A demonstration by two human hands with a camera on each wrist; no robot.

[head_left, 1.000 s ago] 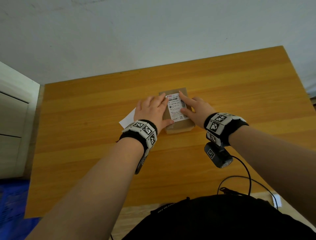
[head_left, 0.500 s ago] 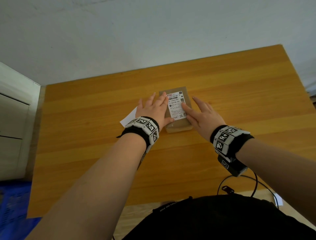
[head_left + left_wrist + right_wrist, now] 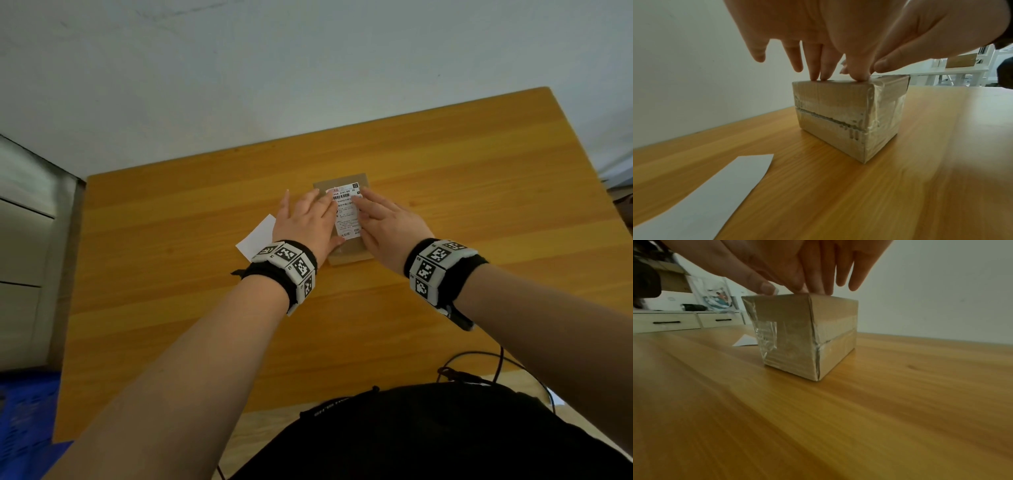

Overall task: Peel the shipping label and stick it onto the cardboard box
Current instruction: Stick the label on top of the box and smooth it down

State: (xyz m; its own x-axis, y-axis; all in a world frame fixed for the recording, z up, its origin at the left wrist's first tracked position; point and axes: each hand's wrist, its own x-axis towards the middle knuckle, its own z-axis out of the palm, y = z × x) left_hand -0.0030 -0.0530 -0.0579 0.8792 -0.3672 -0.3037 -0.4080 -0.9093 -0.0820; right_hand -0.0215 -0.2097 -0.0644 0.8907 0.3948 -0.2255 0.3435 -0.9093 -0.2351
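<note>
A small taped cardboard box (image 3: 349, 253) (image 3: 838, 113) (image 3: 801, 337) stands in the middle of the wooden table (image 3: 445, 192). The white shipping label (image 3: 347, 214) with a barcode lies flat on the box's top. My left hand (image 3: 308, 222) rests on the left part of the top, its straight fingers (image 3: 818, 71) pressing down. My right hand (image 3: 383, 222) lies flat on the right part of the top, its fingers (image 3: 818, 285) touching the label's right edge. Both hands hide the label's side edges.
A white backing sheet (image 3: 257, 238) (image 3: 694, 203) lies on the table just left of the box. A pale cabinet with drawers (image 3: 24, 267) stands off the table's left edge. Black cables (image 3: 479, 370) trail over the near right edge.
My right hand has slid back up onto the box and now lies flat along the label's right side. The left hand has stayed on the left of the box top.
</note>
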